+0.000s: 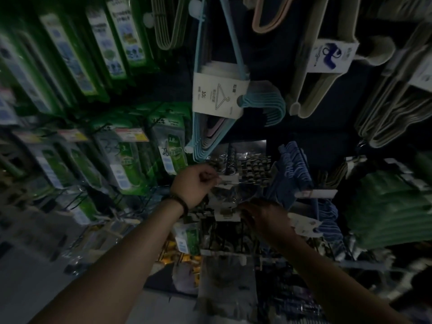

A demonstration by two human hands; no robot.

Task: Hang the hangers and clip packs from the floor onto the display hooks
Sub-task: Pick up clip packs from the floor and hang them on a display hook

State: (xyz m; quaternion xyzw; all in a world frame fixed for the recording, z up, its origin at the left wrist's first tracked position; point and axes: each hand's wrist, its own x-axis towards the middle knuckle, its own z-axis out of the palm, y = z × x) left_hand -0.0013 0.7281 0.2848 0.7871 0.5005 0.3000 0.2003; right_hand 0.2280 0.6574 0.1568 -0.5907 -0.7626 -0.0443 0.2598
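Below the hanger bundle [219, 97] hang clip packs [247, 170], with carded packs [124, 160] left and more hangers [292, 169] right.

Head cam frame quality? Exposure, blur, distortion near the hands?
Head view: badly underexposed, right hand nearly lost in shadow, left hand dim but readable; green packs at left smeared by blur, label on the blue hanger pack legible at centre; wide-angle bending toward the edges.

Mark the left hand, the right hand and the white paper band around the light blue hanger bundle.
left hand [195, 186]: head view, back of the hand.
right hand [263, 215]: head view, back of the hand.
white paper band [218, 95]: head view, printed hanger drawing.
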